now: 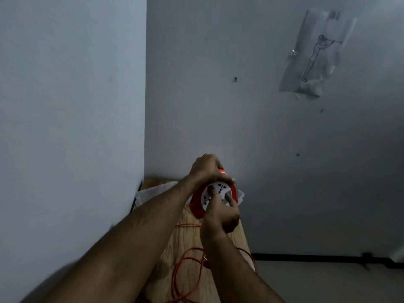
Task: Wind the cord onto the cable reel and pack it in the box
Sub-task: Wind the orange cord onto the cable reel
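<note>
We see the cable reel (213, 196) held upright above the far end of a narrow wooden table (190, 243), at about 12 o'clock from our two forearms. It is a red drum with a round white face dotted with dark socket holes, and the face is turned towards us.

Our left hand (206, 168) is clamped over the top of the reel at its 12 o'clock edge, fingers curled down over the red handle and rim, thumb lying along the near side. Our right hand (220, 212) comes up from 6 o'clock; its fingers (212, 191) are bent and pressed against the white face, the index tip planted near the centre and another finger set towards 3 o'clock. Whether they hook a knob or simply press on the plate we cannot tell, for the fingertips hide what lies beneath.

The orange cord (185, 265) lies loose on the table at 6 o'clock from the reel, in slack loops that run under our right forearm, and one strand crosses just below the drum.

Behind the reel, at 10 o'clock, sits a pale translucent box (150, 191), its far corner showing again at 3 o'clock past the drum. The table stands in a corner of grey-blue walls; a paper sheet (314, 55) with a line drawing hangs at 1 o'clock.
</note>
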### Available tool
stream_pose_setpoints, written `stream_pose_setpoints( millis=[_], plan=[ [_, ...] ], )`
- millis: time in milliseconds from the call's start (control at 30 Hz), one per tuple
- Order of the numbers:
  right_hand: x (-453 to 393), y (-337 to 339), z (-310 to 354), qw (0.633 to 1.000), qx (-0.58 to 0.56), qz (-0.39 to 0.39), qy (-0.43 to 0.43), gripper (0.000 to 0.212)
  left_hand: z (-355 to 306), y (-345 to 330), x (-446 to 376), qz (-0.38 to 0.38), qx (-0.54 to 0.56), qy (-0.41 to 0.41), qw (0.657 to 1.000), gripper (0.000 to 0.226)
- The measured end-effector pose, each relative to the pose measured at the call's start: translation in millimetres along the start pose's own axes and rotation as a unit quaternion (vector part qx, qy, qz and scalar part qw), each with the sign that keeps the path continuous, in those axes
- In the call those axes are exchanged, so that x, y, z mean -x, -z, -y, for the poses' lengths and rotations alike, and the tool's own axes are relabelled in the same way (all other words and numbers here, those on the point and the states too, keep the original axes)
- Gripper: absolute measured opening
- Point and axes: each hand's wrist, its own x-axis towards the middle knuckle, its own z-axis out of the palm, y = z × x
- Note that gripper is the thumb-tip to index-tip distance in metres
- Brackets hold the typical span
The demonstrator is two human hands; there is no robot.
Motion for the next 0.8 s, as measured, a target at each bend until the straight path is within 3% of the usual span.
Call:
stream_pose_setpoints(
  millis=[100, 167, 233, 300, 333, 400, 467, 500, 533, 633, 800],
  plan=[
    [-0.5, -1.2, 4.6, 0.983, -0.114, 0.045, -0.139, 0.030, 12.3, -1.7, 3.3, 0.014, -0.020, 0.006, 1.000, 0.048],
    [-1.6, 7.7, 8.6, 0.974, -0.113, 0.103, -0.168, 0.020, 22.1, 2.5, 4.1, 0.022, -0.021, 0.021, 0.999, 0.047],
    [0.8, 22.8, 9.8, 0.982, -0.019, 0.175, -0.075, 0.023, 32.4, 5.7, 5.8, 0.024, -0.006, 0.046, 0.999, 0.048],
    [1.4, 42.5, 3.9, 0.958, 0.148, 0.174, 0.174, 0.032, 40.2, 5.0, 9.4, 0.027, 0.022, 0.073, 0.997, 0.050],
    [0.6, 52.8, 3.0, 0.912, 0.218, 0.151, 0.312, 0.035, 42.7, 3.7, 11.0, 0.032, 0.039, 0.083, 0.995, 0.050],
    [-4.8, 67.1, 4.4, 0.775, 0.311, 0.183, 0.519, 0.042, 45.9, 0.0, 14.1, 0.045, 0.059, 0.086, 0.994, 0.050],
    [-13.0, 74.4, 4.5, 0.605, 0.417, 0.287, 0.615, 0.047, 47.5, -2.5, 17.1, 0.059, 0.069, 0.084, 0.992, 0.049],
    [-17.5, 76.5, 4.2, 0.538, 0.459, 0.319, 0.631, 0.051, 47.9, -3.5, 17.9, 0.068, 0.077, 0.084, 0.991, 0.048],
    [-22.7, 77.4, 4.9, 0.501, 0.479, 0.338, 0.637, 0.056, 48.2, -4.0, 18.7, 0.078, 0.082, 0.084, 0.990, 0.045],
    [-35.9, 75.1, 18.0, 0.440, 0.493, 0.393, 0.639, 0.062, 46.6, -4.7, 21.6, 0.122, 0.076, 0.070, 0.987, 0.046],
    [-49.9, 69.8, 36.4, 0.308, 0.526, 0.440, 0.660, 0.044, 44.1, -6.5, 24.0, 0.148, 0.068, 0.073, 0.984, 0.043]
  ],
)
